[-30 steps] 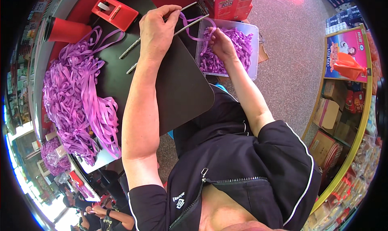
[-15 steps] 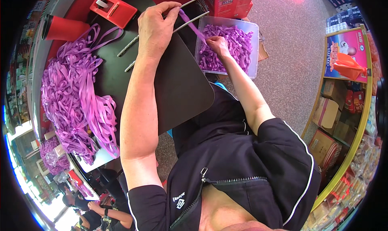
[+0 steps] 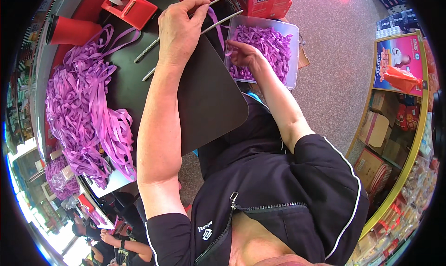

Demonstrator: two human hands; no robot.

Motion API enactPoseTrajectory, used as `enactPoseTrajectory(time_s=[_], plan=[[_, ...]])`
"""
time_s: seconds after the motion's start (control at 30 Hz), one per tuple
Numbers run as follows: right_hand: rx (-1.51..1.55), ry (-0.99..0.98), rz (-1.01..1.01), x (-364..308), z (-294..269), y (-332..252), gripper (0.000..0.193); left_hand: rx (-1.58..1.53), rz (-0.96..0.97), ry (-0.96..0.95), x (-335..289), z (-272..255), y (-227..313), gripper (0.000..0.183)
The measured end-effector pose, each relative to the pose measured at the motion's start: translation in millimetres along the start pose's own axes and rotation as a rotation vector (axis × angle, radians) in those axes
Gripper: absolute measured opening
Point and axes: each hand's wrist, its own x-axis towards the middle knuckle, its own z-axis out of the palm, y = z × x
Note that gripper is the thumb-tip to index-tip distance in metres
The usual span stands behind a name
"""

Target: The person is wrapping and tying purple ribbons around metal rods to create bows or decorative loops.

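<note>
Over two metal rods [image 3: 230, 17], the left hand [image 3: 180, 31] pinches thumb and fingertips on the top of a purple ribbon [image 3: 215, 19], whose long axis runs toward five o'clock. The right hand [image 3: 246, 56], nearer its lower end, sits at four o'clock from the ribbon, fingers loosely parted over the clear tub [image 3: 295, 52]; from here I can't tell whether a fingertip touches it.
</note>
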Motion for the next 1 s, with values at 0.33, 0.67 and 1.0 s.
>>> enactPoseTrajectory(time_s=[0.33,0.67,1.0], plan=[[-0.076,-0.219,-0.21,-15,31,-5,0.023,0.021,0.012,-0.002,1,1,1,0.021],[-0.868,0.352,-0.683,-4,-1,18,0.022,0.037,-0.005,0.012,0,0,-1,0.022],[-1.207,0.447,-0.883,2,-20,32,0.023,0.047,-0.007,0.004,1,0,1,0.022]])
